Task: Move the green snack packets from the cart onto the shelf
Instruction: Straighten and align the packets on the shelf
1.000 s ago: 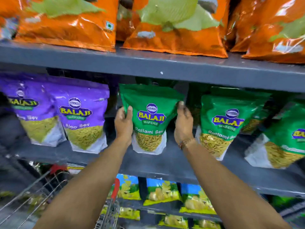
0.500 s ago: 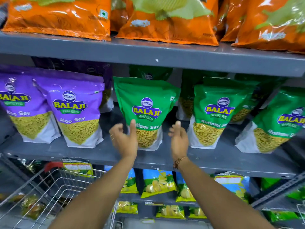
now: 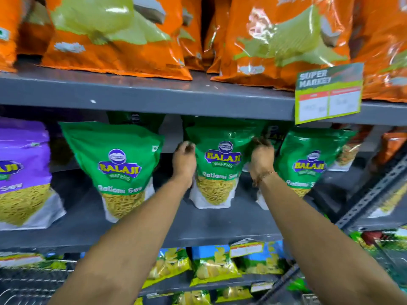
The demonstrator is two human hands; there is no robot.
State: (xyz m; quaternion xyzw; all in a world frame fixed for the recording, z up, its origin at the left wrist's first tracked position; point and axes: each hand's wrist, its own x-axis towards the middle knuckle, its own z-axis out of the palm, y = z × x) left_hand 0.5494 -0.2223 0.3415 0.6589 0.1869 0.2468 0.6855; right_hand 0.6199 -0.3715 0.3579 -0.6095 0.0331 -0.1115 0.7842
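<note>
While the middle green packet (image 3: 217, 164) stands upright mid-shelf (image 3: 198, 219), toward the front edge, the left hand (image 3: 184, 162) and right hand (image 3: 262, 158) pinch its upper sides. Half a second ago both hands hung open below the neighbouring packet (image 3: 120, 170), touching nothing. I judge they are now straightening this one; the cart (image 3: 33, 285) shows bottom left.

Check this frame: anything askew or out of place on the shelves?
The price tag on the upper shelf edge hangs tilted. The green packet between both hands stands upright; nothing looks spilled or torn.
</note>
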